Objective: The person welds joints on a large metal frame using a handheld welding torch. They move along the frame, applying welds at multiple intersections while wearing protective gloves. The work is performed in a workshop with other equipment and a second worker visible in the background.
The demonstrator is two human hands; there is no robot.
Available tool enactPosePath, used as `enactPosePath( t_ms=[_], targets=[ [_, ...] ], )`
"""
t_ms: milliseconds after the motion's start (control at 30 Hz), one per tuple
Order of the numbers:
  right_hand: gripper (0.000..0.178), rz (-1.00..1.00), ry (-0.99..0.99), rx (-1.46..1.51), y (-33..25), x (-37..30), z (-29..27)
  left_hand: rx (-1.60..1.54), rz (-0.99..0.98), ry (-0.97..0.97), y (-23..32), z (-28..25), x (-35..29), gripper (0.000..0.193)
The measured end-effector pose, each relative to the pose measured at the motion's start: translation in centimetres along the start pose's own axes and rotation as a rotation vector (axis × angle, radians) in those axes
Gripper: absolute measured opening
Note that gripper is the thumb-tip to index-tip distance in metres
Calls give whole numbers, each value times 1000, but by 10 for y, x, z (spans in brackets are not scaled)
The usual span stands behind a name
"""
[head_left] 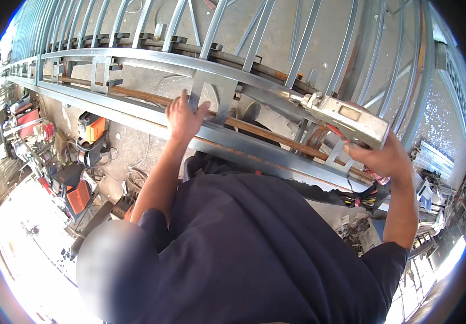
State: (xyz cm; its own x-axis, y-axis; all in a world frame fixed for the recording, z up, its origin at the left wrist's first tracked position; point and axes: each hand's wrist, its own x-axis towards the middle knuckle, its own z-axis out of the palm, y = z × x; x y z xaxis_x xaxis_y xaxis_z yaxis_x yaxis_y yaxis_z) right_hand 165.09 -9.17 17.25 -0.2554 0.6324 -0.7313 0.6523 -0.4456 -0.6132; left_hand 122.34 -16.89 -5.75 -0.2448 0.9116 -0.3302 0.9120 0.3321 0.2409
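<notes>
My left hand [184,117] is spread over the near steel rail [136,114], fingers apart and holding nothing. Its fingertips are beside an upright metal plate [226,94] joining the two rails; whether they touch it I cannot tell. My right hand [381,159] is wrapped round the rear of a boxy silver drill-like power tool [352,119]. That tool's narrow metal nose points left, at the curved-looking upper rail [206,65] of the frame. The hand hides the tool's grip.
Parallel galvanized bars [254,35] stretch away on the far side. A rusty brown rod [265,130] runs between the rails. On the floor at left are an orange-and-black machine [91,129], an orange case [78,197] and coiled cables [136,175]. Shoes [252,112] show through the frame.
</notes>
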Motion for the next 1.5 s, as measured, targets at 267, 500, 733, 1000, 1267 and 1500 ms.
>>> enactPosePath(
  t_ms=[267, 500, 733, 1000, 1267, 1500],
  targets=[
    [54, -35, 153, 12, 0, -18, 96, -13, 145, 73, 3, 13, -13, 95],
    [73, -288, 276, -129, -38, 5, 193, -32, 86, 48, 10, 10, -11, 115],
    [77, -433, 425, -236, -34, 46, 254, -35, 68, -31, 21, 7, -13, 122],
    [74, -430, 456, -360, -26, 87, 287, -36, 81, -38, 18, 9, -11, 109],
    [84, -404, 464, -396, -34, 96, 295, -42, 119, -68, 15, 2, -12, 93],
    [76, -493, 541, -460, -27, 99, 300, -33, 134, -61, 14, 2, -12, 93]
  ],
)
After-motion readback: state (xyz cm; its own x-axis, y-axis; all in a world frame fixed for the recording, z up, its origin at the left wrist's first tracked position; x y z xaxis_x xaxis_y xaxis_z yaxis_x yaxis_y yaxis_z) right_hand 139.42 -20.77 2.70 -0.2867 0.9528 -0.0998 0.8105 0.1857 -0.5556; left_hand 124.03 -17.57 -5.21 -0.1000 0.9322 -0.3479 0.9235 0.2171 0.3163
